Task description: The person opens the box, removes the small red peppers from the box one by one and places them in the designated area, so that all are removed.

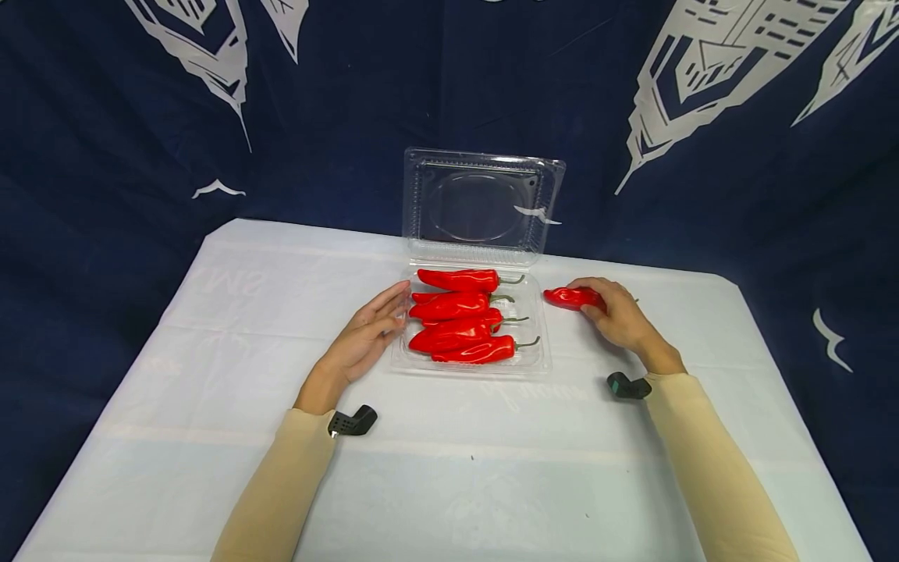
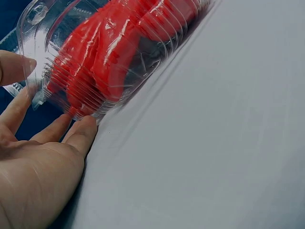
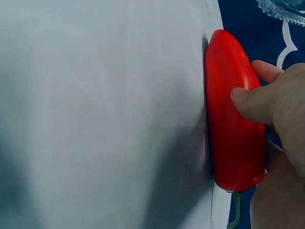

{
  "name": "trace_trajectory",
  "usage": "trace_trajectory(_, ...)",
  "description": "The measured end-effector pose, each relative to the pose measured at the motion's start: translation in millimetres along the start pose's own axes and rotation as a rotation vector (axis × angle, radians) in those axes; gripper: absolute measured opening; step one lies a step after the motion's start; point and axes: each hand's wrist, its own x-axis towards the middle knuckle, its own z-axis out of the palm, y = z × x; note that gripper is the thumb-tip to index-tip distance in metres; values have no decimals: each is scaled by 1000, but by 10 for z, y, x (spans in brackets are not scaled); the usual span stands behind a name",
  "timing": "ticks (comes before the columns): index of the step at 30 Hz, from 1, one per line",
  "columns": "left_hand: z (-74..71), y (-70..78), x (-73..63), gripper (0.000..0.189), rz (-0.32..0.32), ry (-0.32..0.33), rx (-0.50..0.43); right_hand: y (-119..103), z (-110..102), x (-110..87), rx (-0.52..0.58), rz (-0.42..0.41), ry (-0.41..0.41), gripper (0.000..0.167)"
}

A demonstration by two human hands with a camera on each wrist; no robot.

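Observation:
A clear plastic clamshell box [image 1: 539, 365] lies on the table with its lid [image 1: 477, 204] raised at the back. Several glossy red peppers [image 1: 456, 306] with green stems fill its base, stems pointing right. My left hand [image 1: 365, 336] is at the box's left side, fingers fairly straight; in the left wrist view the fingertips [image 2: 86, 125] are right at the ribbed wall. To the right of the box, my right hand [image 1: 618, 316] grips another red pepper [image 3: 233, 119] lying on the table, thumb on one side and fingers on the far side, partly hidden.
White cloth covers the table [image 1: 492, 468]. Behind it hangs a dark blue curtain [image 1: 337, 117] with white printed shapes, close to the raised lid. Each wrist carries a small black camera, such as the left one [image 1: 354, 421].

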Motion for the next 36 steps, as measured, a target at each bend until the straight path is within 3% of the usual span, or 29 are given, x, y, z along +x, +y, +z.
trace_trajectory(16,-3,-13,3,66,5,-5,-4,32,42,31,-44,-81,64,39)
trace_trajectory(24,9,-11,-7,66,1,2,-9,43,44,40,-50,-53,50,39)
trace_trajectory(36,9,-4,-4,65,-1,10,5,43,40,22,-33,-81,93,39)
